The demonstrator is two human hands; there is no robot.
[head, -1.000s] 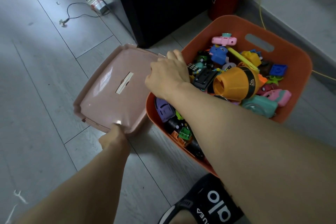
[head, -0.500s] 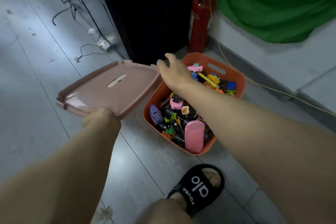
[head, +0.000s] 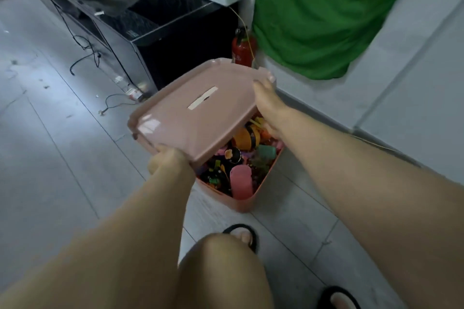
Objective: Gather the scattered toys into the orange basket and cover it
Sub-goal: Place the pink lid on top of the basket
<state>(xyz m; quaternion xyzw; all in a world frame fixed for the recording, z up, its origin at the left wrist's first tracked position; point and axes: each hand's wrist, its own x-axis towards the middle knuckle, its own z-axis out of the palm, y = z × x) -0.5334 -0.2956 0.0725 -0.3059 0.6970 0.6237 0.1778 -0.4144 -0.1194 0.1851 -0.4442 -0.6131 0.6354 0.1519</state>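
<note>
Both hands pinched the flat pink plastic lid (head: 198, 118), left hand (head: 167, 160) near corner, right hand (head: 267, 98) far edge (tilted), orange plastic basket (head: 241, 202) directly beneath, offset toward the right hand.

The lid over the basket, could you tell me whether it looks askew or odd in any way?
Yes. The lid is not seated: both hands hold it tilted above the basket, offset to the left, so the toys on the near right side show uncovered.

one lid (head: 195, 118), one basket (head: 241, 204), two hands (head: 167, 159)
</note>
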